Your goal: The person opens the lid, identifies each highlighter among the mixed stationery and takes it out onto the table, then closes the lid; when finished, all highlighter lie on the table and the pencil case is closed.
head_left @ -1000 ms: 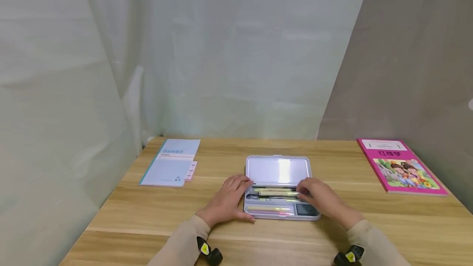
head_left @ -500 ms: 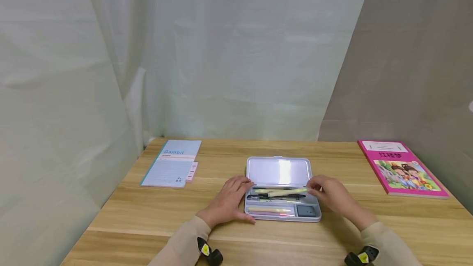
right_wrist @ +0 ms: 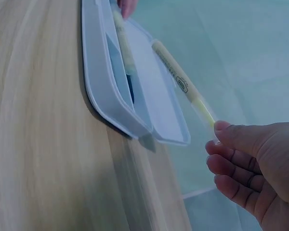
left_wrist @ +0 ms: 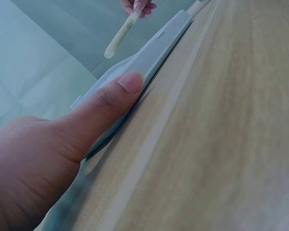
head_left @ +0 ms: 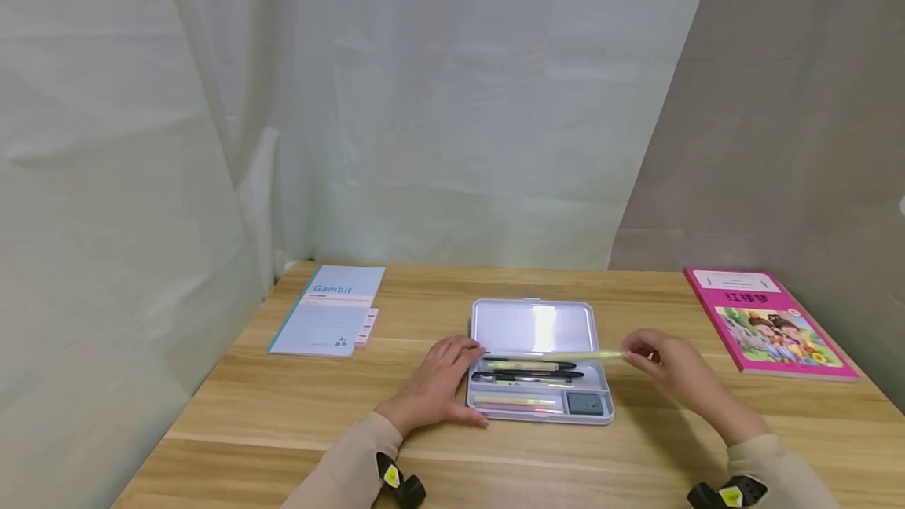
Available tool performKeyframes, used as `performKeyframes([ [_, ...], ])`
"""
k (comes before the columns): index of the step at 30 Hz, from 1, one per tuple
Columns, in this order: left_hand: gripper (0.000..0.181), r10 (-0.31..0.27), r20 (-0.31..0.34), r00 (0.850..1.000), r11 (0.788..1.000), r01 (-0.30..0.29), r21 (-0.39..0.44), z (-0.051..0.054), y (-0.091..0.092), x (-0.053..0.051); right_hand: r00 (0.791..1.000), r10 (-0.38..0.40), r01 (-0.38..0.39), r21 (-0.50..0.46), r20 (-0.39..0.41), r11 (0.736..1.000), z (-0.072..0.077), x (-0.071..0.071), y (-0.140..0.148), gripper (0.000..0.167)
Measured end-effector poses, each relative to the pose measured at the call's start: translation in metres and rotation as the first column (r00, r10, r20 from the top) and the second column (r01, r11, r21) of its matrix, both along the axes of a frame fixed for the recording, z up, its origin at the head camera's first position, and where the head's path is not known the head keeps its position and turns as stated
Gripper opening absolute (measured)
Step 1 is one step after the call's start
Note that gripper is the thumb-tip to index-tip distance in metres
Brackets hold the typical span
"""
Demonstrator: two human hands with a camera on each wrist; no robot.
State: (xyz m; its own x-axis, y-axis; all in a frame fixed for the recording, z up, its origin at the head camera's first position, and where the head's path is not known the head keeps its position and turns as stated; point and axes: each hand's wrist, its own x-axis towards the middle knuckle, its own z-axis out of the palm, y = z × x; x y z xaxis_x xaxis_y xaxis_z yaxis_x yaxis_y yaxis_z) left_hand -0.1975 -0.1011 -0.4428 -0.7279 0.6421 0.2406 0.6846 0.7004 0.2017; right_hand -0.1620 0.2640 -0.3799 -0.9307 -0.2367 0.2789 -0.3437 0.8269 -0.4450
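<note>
Yellow highlighter [right_wrist: 182, 83] held in narrow pinch by right hand [head_left: 668, 368]; between hands, pencil case [head_left: 509, 326] touched by left hand [head_left: 434, 385], loosely spread.

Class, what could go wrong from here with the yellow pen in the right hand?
The right hand pinches the yellow pen near one end, so it might swivel or slip. Its far end could bump the open lid. If the left hand at the pencil case shifted, a black pen inside might roll.
</note>
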Motion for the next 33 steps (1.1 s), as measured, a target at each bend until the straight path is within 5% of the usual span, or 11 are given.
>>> performKeyframes([
  [13, 0.103, 0.009, 0.034, 0.999, 1.0, -0.009, 0.008, 0.0, 0.0, 0.001, 0.995, -0.096, 0.095, -0.026, -0.012, 0.995, -0.012, 0.003, 0.03, 0.005],
  [19, 0.103, 0.005, 0.013, 1.0, 1.0, -0.005, 0.011, 0.0, 0.0, 0.0, 0.994, -0.099, 0.096, -0.055, -0.047, 0.994, -0.019, 0.006, 0.045, 0.004],
  [33, 0.102, 0.0, 0.026, 1.0, 1.0, -0.001, 0.013, 0.0, 0.0, 0.0, 0.996, -0.093, 0.093, -0.07, 0.006, 0.993, -0.028, 0.004, 0.072, 0.004],
])
